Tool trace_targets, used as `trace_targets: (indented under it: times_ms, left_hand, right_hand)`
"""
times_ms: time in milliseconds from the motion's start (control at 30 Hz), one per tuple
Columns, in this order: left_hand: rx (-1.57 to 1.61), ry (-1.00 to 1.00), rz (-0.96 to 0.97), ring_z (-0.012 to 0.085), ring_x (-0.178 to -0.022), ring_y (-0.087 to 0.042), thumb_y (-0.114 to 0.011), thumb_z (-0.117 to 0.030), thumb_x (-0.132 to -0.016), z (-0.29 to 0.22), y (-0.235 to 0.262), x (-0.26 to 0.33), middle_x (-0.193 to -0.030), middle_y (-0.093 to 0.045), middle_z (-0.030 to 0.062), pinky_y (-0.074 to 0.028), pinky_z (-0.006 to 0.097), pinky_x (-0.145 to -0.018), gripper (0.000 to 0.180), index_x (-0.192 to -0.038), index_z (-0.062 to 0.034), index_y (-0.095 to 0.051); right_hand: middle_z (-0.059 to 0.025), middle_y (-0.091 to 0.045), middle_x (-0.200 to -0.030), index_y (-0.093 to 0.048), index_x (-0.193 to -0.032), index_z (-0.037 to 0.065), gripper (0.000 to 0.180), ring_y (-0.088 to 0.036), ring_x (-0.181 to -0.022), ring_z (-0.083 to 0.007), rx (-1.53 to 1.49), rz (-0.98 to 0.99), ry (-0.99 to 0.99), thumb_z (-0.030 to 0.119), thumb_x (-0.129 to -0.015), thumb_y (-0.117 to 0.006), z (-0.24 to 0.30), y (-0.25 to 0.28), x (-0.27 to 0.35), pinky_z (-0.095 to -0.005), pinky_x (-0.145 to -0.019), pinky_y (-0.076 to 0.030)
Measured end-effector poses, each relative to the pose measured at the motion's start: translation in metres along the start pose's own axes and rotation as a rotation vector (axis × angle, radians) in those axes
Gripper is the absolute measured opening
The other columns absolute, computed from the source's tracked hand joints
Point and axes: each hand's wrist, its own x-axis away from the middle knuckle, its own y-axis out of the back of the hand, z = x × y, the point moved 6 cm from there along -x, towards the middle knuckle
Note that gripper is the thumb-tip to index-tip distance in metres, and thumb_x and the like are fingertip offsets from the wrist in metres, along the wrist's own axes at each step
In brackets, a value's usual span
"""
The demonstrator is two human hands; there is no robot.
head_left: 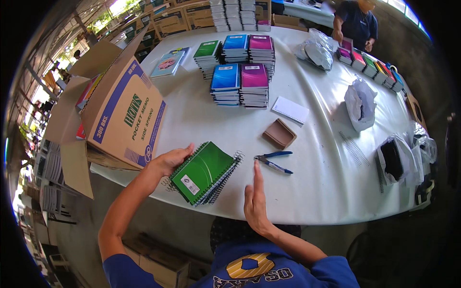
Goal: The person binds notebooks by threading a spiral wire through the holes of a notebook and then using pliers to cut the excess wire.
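Observation:
A stack of green-covered spiral notebooks (204, 173) sits at the near table edge, its notebooks turned unevenly and loose wire coils jutting from its sides. My left hand (174, 161) grips the stack's far left side; some of its fingers are hidden. Right of the stack, my right hand (257, 206) is held upright and flat, fingers stretched out, holding nothing. Just beyond its fingertips lie blue-handled pliers (276, 162). A small brown open box (279, 134) and a white spiral pad (291, 110) lie farther back.
An open carton (127, 113) stands at the left. Piles of blue notebooks (225, 77) and purple notebooks (254, 76) stand at the back. Plastic bags (360, 105) and loose wire coils (354, 149) lie at the right. A co-worker (355, 24) stands beyond the far right edge.

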Motion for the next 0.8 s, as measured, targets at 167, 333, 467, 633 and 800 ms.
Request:
trace_targets:
  times_ms: [167,333,467,633,800]
  left_hand:
    - [0.198,0.099,0.179,0.0179,-0.098,-0.065,-0.031,-0.059,-0.098,0.002,0.007,-0.013,-0.110,-0.066,0.0104,-0.055,0.032,-0.084,0.066,-0.119,-0.0034,-0.059]
    - [0.326,0.053,0.212,0.0229,-0.100,-0.065,-0.029,-0.053,-0.101,-0.011,-0.010,-0.006,-0.117,-0.062,0.0129,-0.056,0.036,-0.086,0.059,-0.126,-0.0052,-0.054]
    - [0.375,0.029,0.330,0.0247,-0.104,-0.063,-0.031,-0.043,-0.104,-0.011,-0.008,-0.004,-0.119,-0.062,0.0128,-0.055,0.040,-0.087,0.049,-0.128,-0.0048,-0.053]
    - [-0.056,-0.130,-0.186,0.0273,-0.123,-0.051,-0.039,-0.051,-0.100,-0.046,0.023,0.005,-0.132,-0.055,0.0145,-0.039,0.044,-0.105,0.060,-0.138,-0.0040,-0.046]
    - [-1.080,-0.478,-0.081,0.0297,-0.135,-0.040,-0.056,-0.069,-0.083,-0.136,-0.058,0.012,-0.143,-0.046,0.0177,-0.026,0.035,-0.112,0.089,-0.136,0.0024,-0.048]
  right_hand:
    - [-0.0099,-0.046,-0.142,-0.051,-0.131,0.007,0.062,-0.042,-0.134,-0.0222,0.641,0.173,1.001,0.049,-0.087,-0.055,0.052,-0.035,-0.009,-0.0556,-0.113,-0.021]
    - [-0.0038,-0.051,-0.134,-0.056,-0.125,0.010,0.060,-0.048,-0.125,-0.0185,0.622,0.204,1.193,0.054,-0.085,-0.052,0.034,-0.067,-0.050,-0.0535,-0.111,-0.025]
    - [-0.0042,-0.052,-0.130,-0.058,-0.121,0.009,0.054,-0.049,-0.123,-0.0197,0.590,0.211,1.200,0.050,-0.085,-0.056,0.039,-0.065,-0.051,-0.0519,-0.110,-0.028]
    - [-0.0128,-0.054,-0.120,-0.059,-0.114,0.004,0.039,-0.053,-0.112,-0.0266,0.609,0.081,0.740,0.025,-0.082,-0.068,0.023,0.028,-0.061,-0.0503,-0.106,-0.032]
    - [-0.0166,-0.056,-0.107,-0.059,-0.101,-0.003,0.029,-0.056,-0.098,-0.0286,1.321,0.074,0.554,0.012,-0.078,-0.068,-0.012,0.094,-0.055,-0.0465,-0.098,-0.038]
